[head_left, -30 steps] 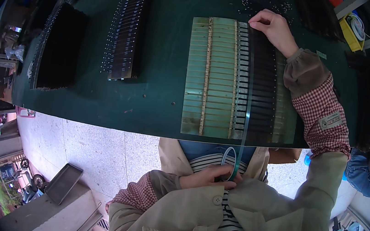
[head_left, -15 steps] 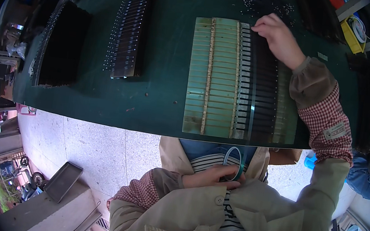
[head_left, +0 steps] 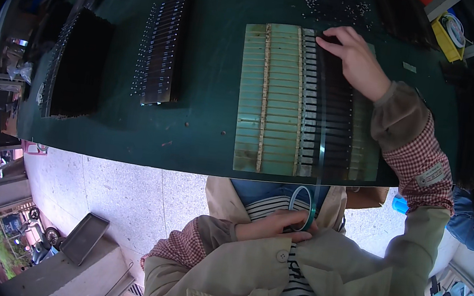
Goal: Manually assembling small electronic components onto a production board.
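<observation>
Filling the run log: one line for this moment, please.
left hand: holds tape roll | right hand: at far end of grooved board | board: on green table

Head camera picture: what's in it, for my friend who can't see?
A person's left hand holds a ring-shaped roll; a thin strip runs from it over a striped green board, with the right hand near the board's far end. Two dark stacks sit farther left on the green table.

On the red-checked right sleeve, a pale label with small dark marks is seen, but no words or numbers can be read on it or anywhere else.
</observation>
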`<state>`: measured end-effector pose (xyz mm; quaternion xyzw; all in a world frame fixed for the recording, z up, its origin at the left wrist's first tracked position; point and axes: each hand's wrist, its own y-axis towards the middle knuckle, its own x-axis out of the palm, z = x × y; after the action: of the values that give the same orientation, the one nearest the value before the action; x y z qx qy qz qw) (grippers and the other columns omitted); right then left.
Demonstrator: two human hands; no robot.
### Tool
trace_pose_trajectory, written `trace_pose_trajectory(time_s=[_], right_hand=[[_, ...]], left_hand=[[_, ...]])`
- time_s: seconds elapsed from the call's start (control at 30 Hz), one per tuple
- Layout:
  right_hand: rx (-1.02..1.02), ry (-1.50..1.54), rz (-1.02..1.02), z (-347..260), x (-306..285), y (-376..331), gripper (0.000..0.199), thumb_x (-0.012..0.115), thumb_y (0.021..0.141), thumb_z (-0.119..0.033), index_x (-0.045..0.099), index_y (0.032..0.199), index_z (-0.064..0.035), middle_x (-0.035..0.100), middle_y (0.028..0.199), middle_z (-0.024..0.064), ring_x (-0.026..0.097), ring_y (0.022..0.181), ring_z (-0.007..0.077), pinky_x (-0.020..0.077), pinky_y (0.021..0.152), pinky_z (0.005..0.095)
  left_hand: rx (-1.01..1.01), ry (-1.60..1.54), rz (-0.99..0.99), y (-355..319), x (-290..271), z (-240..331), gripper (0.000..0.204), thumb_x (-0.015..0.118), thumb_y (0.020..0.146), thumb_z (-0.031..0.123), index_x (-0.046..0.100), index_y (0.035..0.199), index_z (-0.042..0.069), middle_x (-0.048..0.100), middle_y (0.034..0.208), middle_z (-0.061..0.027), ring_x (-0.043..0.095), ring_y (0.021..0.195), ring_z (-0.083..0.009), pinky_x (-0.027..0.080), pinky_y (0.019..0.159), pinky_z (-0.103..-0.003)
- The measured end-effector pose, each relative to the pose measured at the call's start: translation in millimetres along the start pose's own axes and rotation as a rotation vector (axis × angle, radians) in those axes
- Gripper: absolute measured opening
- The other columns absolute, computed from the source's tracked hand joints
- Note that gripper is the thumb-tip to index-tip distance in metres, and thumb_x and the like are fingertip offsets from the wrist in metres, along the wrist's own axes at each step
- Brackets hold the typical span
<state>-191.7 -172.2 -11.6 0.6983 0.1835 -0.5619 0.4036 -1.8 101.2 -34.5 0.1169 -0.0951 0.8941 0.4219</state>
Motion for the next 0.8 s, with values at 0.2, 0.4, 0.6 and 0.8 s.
trace_pose_trajectory(time_s=[0.2,0.4,0.6,0.8], right_hand=[[-0.032,-0.020,-0.023,-17,0,-4,0.041,0.053,0.069,0.009,0.061,0.108,-0.0011,0.052,0.112,0.0067,0.046,0.107,0.0230,0.0387,0.092,0.0328],[-0.082,-0.003,-0.017,-16,-8,-6,0.041,0.055,0.067,0.007,0.061,0.108,0.0011,0.052,0.109,0.0073,0.046,0.107,0.0237,0.0368,0.094,0.0341],[-0.091,-0.051,0.018,-25,-10,-14,0.040,0.055,0.067,0.006,0.061,0.106,0.0016,0.053,0.107,0.0081,0.046,0.106,0.0240,0.0372,0.092,0.0340],[-0.079,-0.042,-0.029,-37,-11,-21,0.048,0.051,0.063,0.012,0.059,0.110,0.0020,0.053,0.113,0.0113,0.045,0.112,0.0272,0.0372,0.095,0.0354]], left_hand=[[-0.067,-0.020,-0.001,-1,-1,3,0.025,0.057,0.089,0.014,0.053,0.110,0.001,0.058,0.104,-0.0098,0.057,0.096,-0.0187,0.046,0.082,-0.030],[-0.067,0.001,-0.009,0,-1,-1,0.025,0.058,0.089,0.014,0.054,0.109,0.000,0.058,0.105,-0.0099,0.057,0.097,-0.0192,0.046,0.083,-0.030],[-0.025,0.023,0.013,1,-1,2,0.025,0.059,0.088,0.013,0.054,0.109,0.001,0.060,0.102,-0.0098,0.058,0.096,-0.0196,0.046,0.082,-0.030],[-0.004,0.036,0.025,3,-2,1,0.026,0.060,0.087,0.013,0.055,0.109,0.001,0.060,0.100,-0.0098,0.059,0.094,-0.0201,0.047,0.081,-0.031]])
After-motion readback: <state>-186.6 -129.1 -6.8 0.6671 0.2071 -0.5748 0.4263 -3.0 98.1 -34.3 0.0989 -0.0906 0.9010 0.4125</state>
